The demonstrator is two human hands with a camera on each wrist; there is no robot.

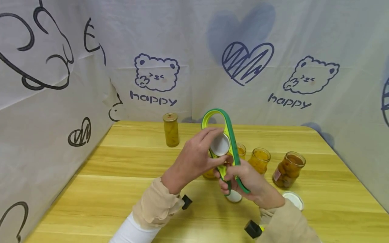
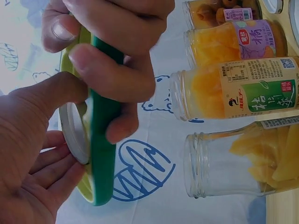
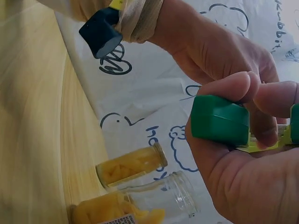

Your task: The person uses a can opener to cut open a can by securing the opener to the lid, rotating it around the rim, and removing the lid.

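Above the table, my right hand [image 1: 249, 184] grips the handles of a green and yellow jar opener [image 1: 231, 138], its loop pointing up and away. My left hand [image 1: 192, 153] pinches a round jar lid [image 1: 219, 145] by its edges, thumb on one side and fingers on the other. The lid's white inside faces me, and it sits within the opener's loop. In the left wrist view the lid [image 2: 74, 133] lies against the opener's yellow inner side. The opener's green handle end [image 3: 219, 120] shows in the right wrist view.
Open glass jars of fruit stand behind and right of my hands: a dark-fruit jar [image 1: 288, 172], an orange-fruit jar [image 1: 260, 160] and a yellow-fruit jar [image 2: 233, 163] among them. A capped jar [image 1: 171, 131] stands back left. Loose lids [image 1: 293, 200] lie on the wooden table [image 1: 121, 189].
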